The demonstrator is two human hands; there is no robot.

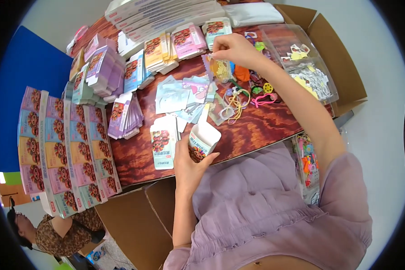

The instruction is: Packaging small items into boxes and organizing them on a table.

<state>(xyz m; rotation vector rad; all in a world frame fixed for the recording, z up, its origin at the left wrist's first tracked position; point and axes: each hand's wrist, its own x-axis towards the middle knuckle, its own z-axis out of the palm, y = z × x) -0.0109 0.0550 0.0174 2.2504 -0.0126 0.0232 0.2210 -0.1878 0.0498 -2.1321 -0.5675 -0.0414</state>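
My left hand (pixel 189 167) is wrapped round a small open carton (pixel 204 138) with a colourful character on its front. The carton's flap stands up and its mouth faces away from me. Farther off, my right hand (pixel 236 50) has its fingers pinched together over a yellowish flat trinket (pixel 221 69); whether it grips this trinket I cannot make out. Beside that lie an orange piece (pixel 241 73), a yellow cord loop (pixel 243 105) and a pink band (pixel 264 100). Flattened green-and-white cartons (pixel 163 146) lie left of my left hand. Beyond it spreads a pile of pale shiny sachets (pixel 173 96).
Stacks of yellow cartons (pixel 157 51), pink cartons (pixel 188 40) and purple cartons (pixel 105 72) line the back and left. Long display boxes (pixel 60 153) stand at the left edge. A clear plastic tray (pixel 333 96) of small pieces sits at the right, beside a cardboard box (pixel 346 67). Another person (pixel 58 234) is at lower left.
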